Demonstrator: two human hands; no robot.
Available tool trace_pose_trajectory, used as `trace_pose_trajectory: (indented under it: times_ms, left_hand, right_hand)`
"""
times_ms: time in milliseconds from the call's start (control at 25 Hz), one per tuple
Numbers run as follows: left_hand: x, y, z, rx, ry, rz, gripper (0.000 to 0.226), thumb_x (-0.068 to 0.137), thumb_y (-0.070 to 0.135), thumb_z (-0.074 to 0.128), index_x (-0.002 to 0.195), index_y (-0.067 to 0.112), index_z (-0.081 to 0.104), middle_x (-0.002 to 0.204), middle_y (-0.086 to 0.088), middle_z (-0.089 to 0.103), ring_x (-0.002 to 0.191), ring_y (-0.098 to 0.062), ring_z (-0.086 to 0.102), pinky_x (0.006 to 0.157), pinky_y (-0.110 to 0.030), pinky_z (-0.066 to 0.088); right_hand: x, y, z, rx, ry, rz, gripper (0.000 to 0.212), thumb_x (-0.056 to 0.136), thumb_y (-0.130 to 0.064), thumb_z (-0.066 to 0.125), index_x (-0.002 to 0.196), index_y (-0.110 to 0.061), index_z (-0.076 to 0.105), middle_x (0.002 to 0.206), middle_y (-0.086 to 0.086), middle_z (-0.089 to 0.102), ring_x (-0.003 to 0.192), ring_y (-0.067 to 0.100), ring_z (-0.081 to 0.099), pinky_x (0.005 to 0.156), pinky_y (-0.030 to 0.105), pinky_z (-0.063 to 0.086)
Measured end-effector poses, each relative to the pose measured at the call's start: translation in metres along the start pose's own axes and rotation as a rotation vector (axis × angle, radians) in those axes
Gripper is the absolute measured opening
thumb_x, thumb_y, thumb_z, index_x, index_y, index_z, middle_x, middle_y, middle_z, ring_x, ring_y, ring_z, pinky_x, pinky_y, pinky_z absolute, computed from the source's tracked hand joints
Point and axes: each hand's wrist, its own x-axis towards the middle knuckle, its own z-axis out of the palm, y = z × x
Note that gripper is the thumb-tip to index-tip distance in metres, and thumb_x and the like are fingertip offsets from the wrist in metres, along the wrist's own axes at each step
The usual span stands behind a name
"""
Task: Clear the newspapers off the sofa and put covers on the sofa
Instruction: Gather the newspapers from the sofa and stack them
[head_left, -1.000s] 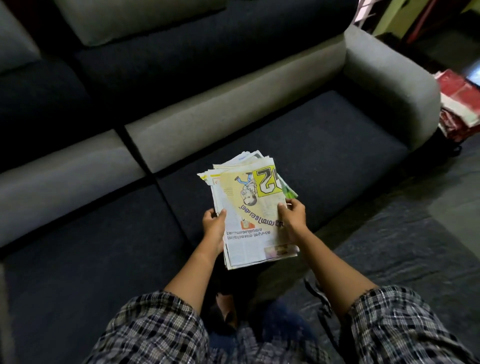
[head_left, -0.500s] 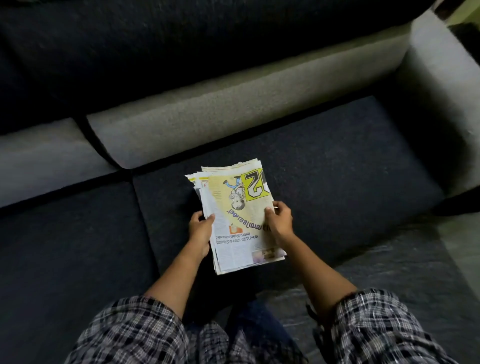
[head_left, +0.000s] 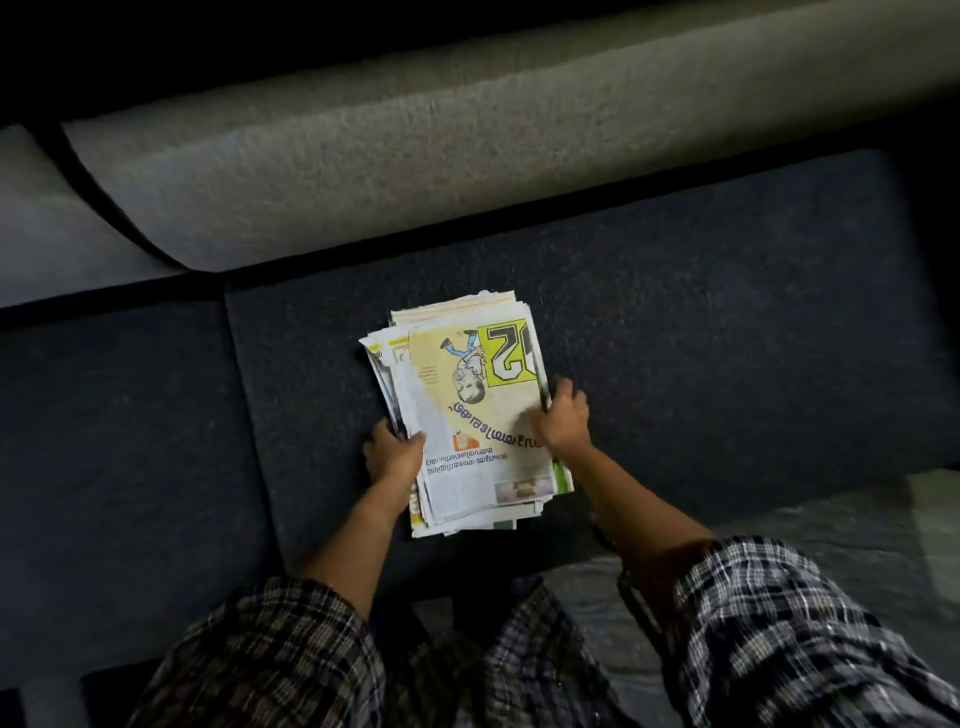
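**Stack of newspapers (head_left: 467, 415) clasped at both edges, low over the sofa (head_left: 727, 338)**

A person holds the newspapers between both hands above the dark seat cushion (head_left: 675, 405). Whether the stack touches the fabric cannot be told. The left grip (head_left: 393, 454) clasps the left edge, thumb on top and fingers tucked beneath. The right grip (head_left: 565, 415), blurred, curls round the right edge a little farther from the body.

The stack's long axis runs away from the person toward the back cushion (head_left: 415, 171), so neither side is nearer than the other. Carrying it off likely needs both moving together.

The newsprint is thin and limp, with its sheets fanned unevenly at the near end. The top page is yellow, showing a cartoon figure and a large numeral. The seat is coarse, dark weave. The back cushion is pale grey, rounded and nappy. No cover is in view.
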Motion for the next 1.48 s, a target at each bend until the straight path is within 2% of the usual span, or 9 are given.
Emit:
trace_pose_trajectory:
  times_ms: [160, 360, 560, 720, 880, 1000, 1040, 1160, 1480]
  left_hand:
    - [0.018, -0.004, 0.012, -0.067, -0.098, -0.051, 0.053, 0.086, 0.016, 0.063, 0.135, 0.007, 0.044, 0.133, -0.014, 0.053, 0.116, -0.032, 0.054, 0.099, -0.045, 0.046]
    - [0.022, -0.003, 0.01, -0.154, -0.121, -0.084, 0.047, 0.087, 0.008, 0.062, 0.131, 0.003, 0.046, 0.127, -0.013, 0.057, 0.114, -0.032, 0.056, 0.098, -0.045, 0.046]
    - [0.032, -0.015, 0.003, -0.209, -0.232, -0.124, 0.049, 0.086, 0.019, 0.064, 0.13, 0.005, 0.048, 0.13, -0.011, 0.056, 0.119, -0.03, 0.052, 0.103, -0.042, 0.04]
    - [0.042, -0.02, -0.005, -0.281, -0.356, -0.145, 0.073, 0.067, 0.039, 0.08, 0.127, 0.01, 0.05, 0.126, -0.009, 0.059, 0.115, -0.027, 0.056, 0.102, -0.044, 0.041]
    - [0.042, -0.022, -0.012, -0.284, -0.402, -0.094, 0.048, 0.081, 0.029, 0.069, 0.119, 0.004, 0.054, 0.113, -0.015, 0.065, 0.101, -0.028, 0.064, 0.087, -0.044, 0.053]
    - [0.049, -0.035, -0.027, -0.232, -0.348, -0.017, 0.084, 0.054, 0.042, 0.083, 0.12, 0.002, 0.05, 0.114, -0.02, 0.063, 0.1, -0.033, 0.064, 0.088, -0.052, 0.051]
    - [0.041, -0.033, -0.036, -0.227, -0.37, 0.001, 0.08, 0.056, 0.039, 0.083, 0.119, 0.001, 0.051, 0.113, -0.02, 0.064, 0.099, -0.033, 0.065, 0.088, -0.052, 0.051]
    - [0.0, -0.027, -0.072, -0.17, -0.44, 0.075, 0.034, 0.085, 0.017, 0.065, 0.111, -0.004, 0.057, 0.104, -0.022, 0.065, 0.087, -0.029, 0.066, 0.088, -0.045, 0.052]
    - [-0.096, -0.032, -0.12, -0.012, -0.533, 0.304, 0.018, 0.09, 0.012, 0.058, 0.096, -0.005, 0.058, 0.11, -0.027, 0.063, 0.07, -0.022, 0.064, 0.069, -0.036, 0.056]
  right_hand:
    - [0.017, 0.006, 0.002, 0.074, -0.087, 0.066, 0.05, 0.084, -0.02, 0.064, 0.125, -0.007, 0.039, 0.129, 0.017, 0.046, 0.114, 0.033, 0.051, 0.095, 0.047, 0.047]
    - [0.018, 0.014, 0.009, 0.296, -0.137, 0.153, 0.049, 0.075, -0.016, 0.075, 0.113, -0.006, 0.046, 0.117, 0.015, 0.059, 0.101, 0.029, 0.062, 0.086, 0.041, 0.054]
    - [0.022, 0.019, 0.012, 0.386, -0.141, 0.167, 0.054, 0.066, -0.02, 0.083, 0.107, -0.005, 0.052, 0.11, 0.012, 0.064, 0.095, 0.027, 0.066, 0.083, 0.041, 0.056]
    - [0.014, 0.025, 0.022, 0.494, -0.21, 0.183, 0.044, 0.07, -0.02, 0.08, 0.105, -0.007, 0.057, 0.101, 0.011, 0.069, 0.082, 0.023, 0.069, 0.069, 0.034, 0.058]
    - [-0.011, 0.038, 0.044, 0.614, -0.159, 0.107, 0.025, 0.077, -0.022, 0.075, 0.097, -0.017, 0.06, 0.097, 0.004, 0.069, 0.082, 0.018, 0.069, 0.071, 0.034, 0.057]
    - [-0.044, 0.052, 0.069, 0.759, -0.107, 0.031, 0.034, 0.078, -0.021, 0.075, 0.107, -0.012, 0.061, 0.104, 0.011, 0.07, 0.09, 0.024, 0.069, 0.08, 0.044, 0.057]
    - [-0.056, 0.055, 0.078, 0.798, -0.064, 0.026, 0.035, 0.078, -0.021, 0.074, 0.108, -0.01, 0.061, 0.104, 0.012, 0.07, 0.09, 0.025, 0.069, 0.081, 0.046, 0.056]
    - [-0.096, 0.055, 0.106, 0.88, 0.028, 0.023, 0.04, 0.079, -0.019, 0.074, 0.112, -0.003, 0.06, 0.105, 0.015, 0.069, 0.091, 0.028, 0.069, 0.083, 0.049, 0.055]
    - [-0.219, 0.059, 0.096, 1.03, 0.263, -0.061, 0.025, 0.08, -0.018, 0.073, 0.1, -0.01, 0.061, 0.104, 0.013, 0.069, 0.09, 0.025, 0.068, 0.08, 0.042, 0.056]
